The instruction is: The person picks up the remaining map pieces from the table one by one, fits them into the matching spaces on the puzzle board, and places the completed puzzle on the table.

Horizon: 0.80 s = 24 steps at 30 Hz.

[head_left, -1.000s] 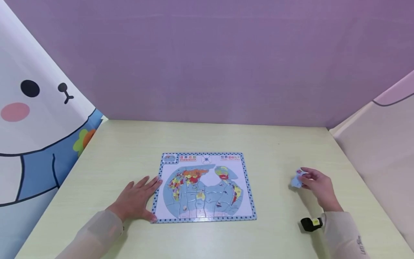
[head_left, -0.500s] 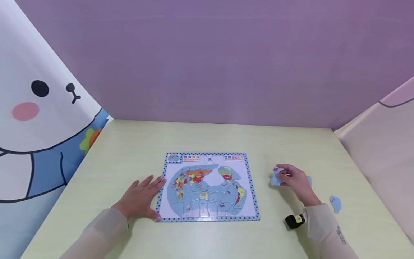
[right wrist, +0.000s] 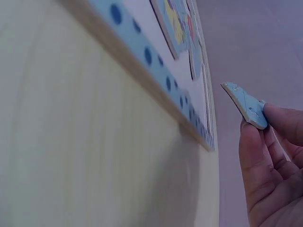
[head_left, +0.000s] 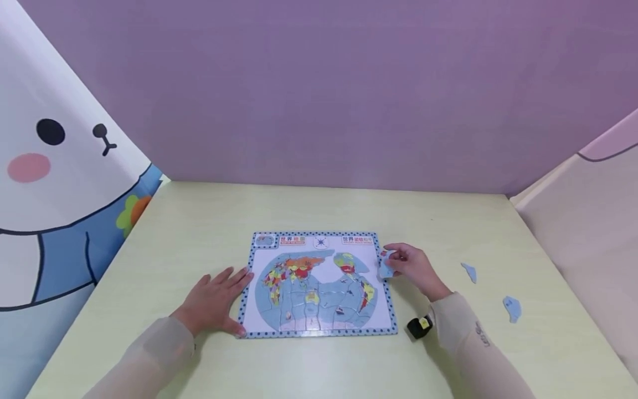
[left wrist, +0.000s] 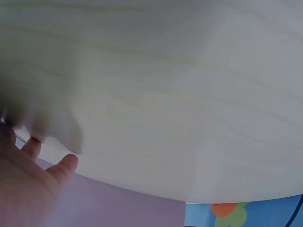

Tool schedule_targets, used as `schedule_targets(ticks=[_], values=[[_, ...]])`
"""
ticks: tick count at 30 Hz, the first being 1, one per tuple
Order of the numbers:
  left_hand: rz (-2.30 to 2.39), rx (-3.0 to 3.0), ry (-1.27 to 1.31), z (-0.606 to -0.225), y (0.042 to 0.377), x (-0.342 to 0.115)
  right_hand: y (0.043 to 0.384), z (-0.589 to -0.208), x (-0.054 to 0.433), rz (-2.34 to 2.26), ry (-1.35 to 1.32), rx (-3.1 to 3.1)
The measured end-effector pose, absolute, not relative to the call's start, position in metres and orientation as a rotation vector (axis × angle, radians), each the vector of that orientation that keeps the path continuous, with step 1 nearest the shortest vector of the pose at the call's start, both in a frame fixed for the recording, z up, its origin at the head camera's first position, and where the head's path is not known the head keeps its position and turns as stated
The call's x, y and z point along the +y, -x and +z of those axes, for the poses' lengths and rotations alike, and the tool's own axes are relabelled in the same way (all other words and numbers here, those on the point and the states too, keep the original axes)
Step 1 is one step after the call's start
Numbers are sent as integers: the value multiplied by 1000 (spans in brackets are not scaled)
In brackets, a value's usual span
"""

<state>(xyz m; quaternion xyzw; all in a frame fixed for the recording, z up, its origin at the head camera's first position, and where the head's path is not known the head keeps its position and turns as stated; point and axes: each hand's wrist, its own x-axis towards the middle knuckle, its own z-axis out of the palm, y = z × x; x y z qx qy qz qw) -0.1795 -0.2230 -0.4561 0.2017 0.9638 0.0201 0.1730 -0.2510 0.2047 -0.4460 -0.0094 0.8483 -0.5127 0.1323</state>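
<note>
A world map jigsaw puzzle (head_left: 319, 288) with a blue dotted border lies on the table; a white gap shows in the upper middle of its map. My left hand (head_left: 214, 302) rests with spread fingers at the board's left edge, thumb near the lower left corner. Between thumb and fingers my right hand (head_left: 413, 269) pinches a light blue puzzle piece (right wrist: 246, 106). That piece overlaps the board's right border in the head view and is held up off the table in the right wrist view. Only part of my left hand (left wrist: 33, 175) shows in the left wrist view.
Two loose blue puzzle pieces lie on the table to the right: a narrow pointed piece (head_left: 469, 272) and a broader piece (head_left: 512, 308). A black wrist camera (head_left: 420, 327) sits at my right cuff. A purple backdrop (head_left: 339, 100) rises behind the table.
My right hand has carried the pinched puzzle piece leftward, from the right of the table to the board's right edge. Both loose pieces are now uncovered. My left hand has stayed at the board.
</note>
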Motion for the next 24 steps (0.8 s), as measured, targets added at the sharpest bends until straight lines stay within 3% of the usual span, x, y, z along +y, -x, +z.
schedule_targets(ticks=[15,24], values=[[115,2694,-524,-453,177,-224,264,-450,146,-1434,32,2414],[141,2689,-508,-454,179,-222,267,-448,132,-1304,235,2525]])
